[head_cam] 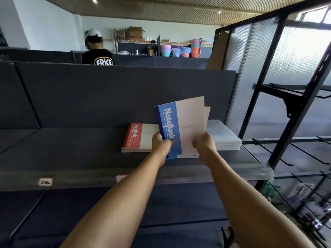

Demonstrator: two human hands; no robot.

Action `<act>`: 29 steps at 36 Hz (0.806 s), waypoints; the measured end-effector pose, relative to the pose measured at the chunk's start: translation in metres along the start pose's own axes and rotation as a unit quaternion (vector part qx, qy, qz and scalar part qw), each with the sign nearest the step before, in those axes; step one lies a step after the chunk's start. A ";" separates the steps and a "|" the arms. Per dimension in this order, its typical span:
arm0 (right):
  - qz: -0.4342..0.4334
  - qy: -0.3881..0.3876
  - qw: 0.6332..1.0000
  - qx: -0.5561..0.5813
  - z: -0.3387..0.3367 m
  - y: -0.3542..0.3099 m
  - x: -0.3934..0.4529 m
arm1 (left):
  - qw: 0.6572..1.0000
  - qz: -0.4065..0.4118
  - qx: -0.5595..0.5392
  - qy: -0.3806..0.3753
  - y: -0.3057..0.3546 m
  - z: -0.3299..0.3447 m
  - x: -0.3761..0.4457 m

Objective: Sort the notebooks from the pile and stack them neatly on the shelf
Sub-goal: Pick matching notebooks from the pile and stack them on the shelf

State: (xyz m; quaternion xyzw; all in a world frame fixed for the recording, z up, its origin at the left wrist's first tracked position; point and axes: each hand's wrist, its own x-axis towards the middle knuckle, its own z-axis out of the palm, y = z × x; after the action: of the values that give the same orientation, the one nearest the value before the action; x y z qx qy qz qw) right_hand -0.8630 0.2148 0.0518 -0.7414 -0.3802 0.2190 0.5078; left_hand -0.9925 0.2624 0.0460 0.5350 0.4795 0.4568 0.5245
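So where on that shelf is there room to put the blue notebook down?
Most bare room is on the dark shelf left of the red notebook stack, up to the back panel. A bare strip also runs along the front edge. It is crowded on the right: the red stack, the pale stack, and both hands holding blue notebooks.

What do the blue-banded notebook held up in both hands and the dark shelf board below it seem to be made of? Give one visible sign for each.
Blue-banded notebook: thin card cover over paper pages, matt; it stands flat with no glare. Dark shelf board: probably painted metal, matt charcoal, with straight panel seams; hard to be sure.
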 end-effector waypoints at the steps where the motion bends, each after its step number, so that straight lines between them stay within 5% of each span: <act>1: 0.006 0.001 1.000 0.002 -0.001 0.003 0.000 | 1.000 0.004 -0.003 -0.001 -0.001 0.002 -0.001; 9: 0.040 -0.007 0.999 0.002 0.007 0.020 -0.005 | 1.000 0.006 -0.005 -0.025 -0.006 0.006 0.004; 16: 0.062 -0.008 0.980 -0.190 0.008 0.023 -0.007 | 0.978 0.044 0.203 -0.022 -0.020 0.001 0.006; 29: 0.087 0.036 0.993 -0.067 0.024 -0.003 0.013 | 0.963 0.096 0.252 0.000 -0.004 0.005 0.031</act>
State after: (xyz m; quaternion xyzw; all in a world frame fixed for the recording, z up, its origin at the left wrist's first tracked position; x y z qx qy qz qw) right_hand -0.8732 0.2400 0.0455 -0.8115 -0.3091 0.2095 0.4494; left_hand -0.9839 0.2923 0.0419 0.6931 0.5260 0.3694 0.3263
